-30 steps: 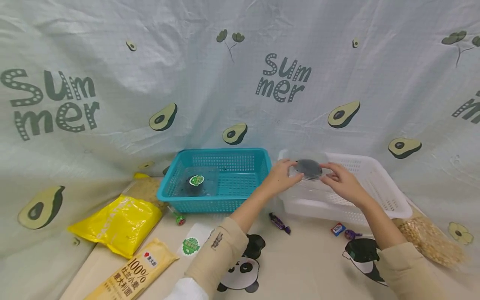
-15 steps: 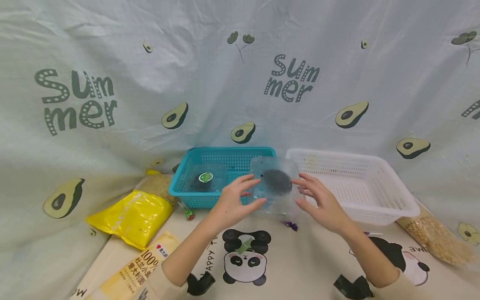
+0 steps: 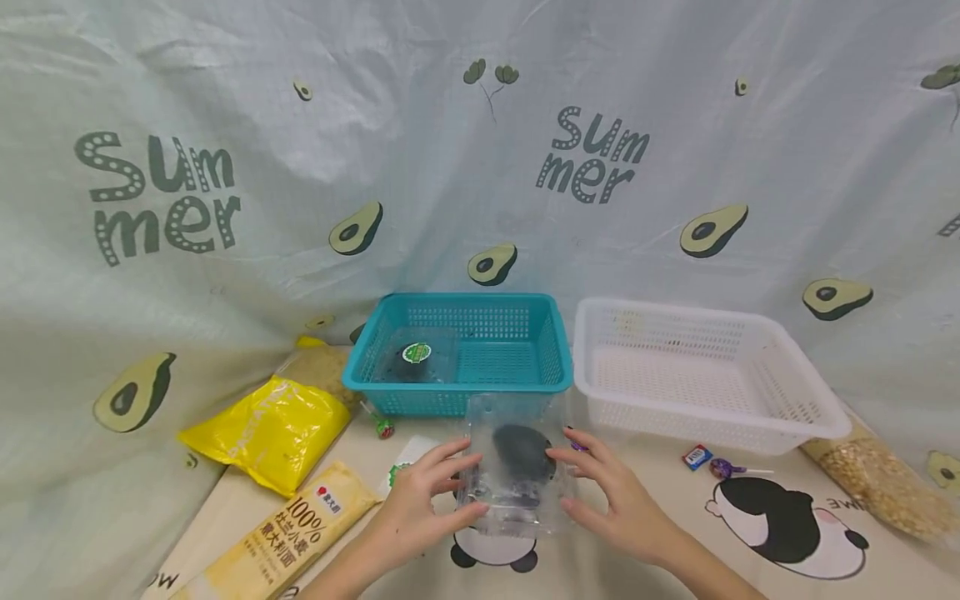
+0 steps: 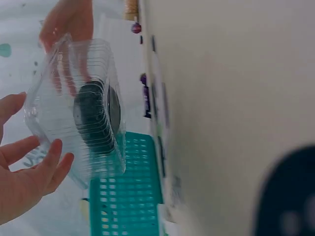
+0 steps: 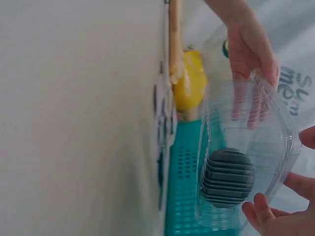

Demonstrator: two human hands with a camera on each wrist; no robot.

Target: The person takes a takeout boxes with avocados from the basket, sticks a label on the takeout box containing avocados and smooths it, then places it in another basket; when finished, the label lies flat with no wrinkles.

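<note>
A clear plastic clamshell box (image 3: 487, 417) is held up in front of the teal basket, between both hands. Inside it lies a dark, rounded thing (image 3: 522, 454), striped by the box's ribbed wall in the wrist views. My left hand (image 3: 423, 500) grips the box's left side with thumb and fingertips. On the opposite side, the right hand (image 3: 618, 504) grips it the same way. The left wrist view shows the box (image 4: 59, 113) hanging above the table. A similar clear box (image 3: 444, 367) with a green-and-white sticker sits at the left inside the teal basket (image 3: 465, 398).
A white basket (image 3: 675, 417) stands right of the teal one. Wrapped candies (image 3: 697, 456) and a lollipop (image 3: 726, 468) lie before it. On the left are a yellow bag (image 3: 277, 433) and a pasta packet (image 3: 285, 533). A bag of grains (image 3: 885, 483) lies far right.
Both hands have carried the clear box from over the white basket, leftward and toward the body, to in front of the teal basket. The head view has turned slightly left.
</note>
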